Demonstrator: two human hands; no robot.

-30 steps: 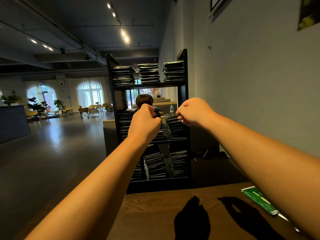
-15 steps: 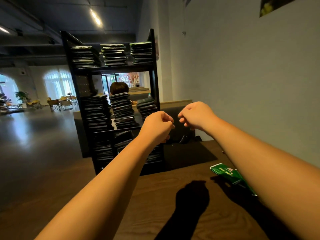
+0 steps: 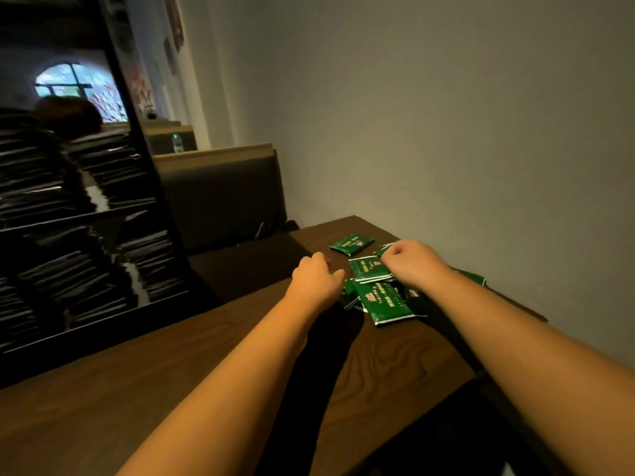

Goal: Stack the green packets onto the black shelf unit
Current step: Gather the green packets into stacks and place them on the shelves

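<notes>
Several green packets lie loose on the brown table (image 3: 385,379) near the wall: one apart at the back (image 3: 352,243), one in the middle (image 3: 367,269), a larger one in front (image 3: 386,303). My left hand (image 3: 316,280) hovers with curled fingers just left of the pile and holds nothing I can see. Over the pile's back edge my right hand (image 3: 414,263) is curled too, with a packet corner showing at its knuckles; whether they touch is unclear. The black shelf unit (image 3: 146,159) stands at the left, its shelves filled with dark stacks of packets (image 3: 37,180).
A dark upholstered bench (image 3: 223,197) sits behind the table against the grey wall (image 3: 446,132). A water bottle (image 3: 177,143) stands on a ledge further back. A person's head (image 3: 68,115) shows through the shelf unit.
My view swung right and down from the shelf unit to the table. Both hands dropped from in front of the shelves to the packet pile, still curled.
</notes>
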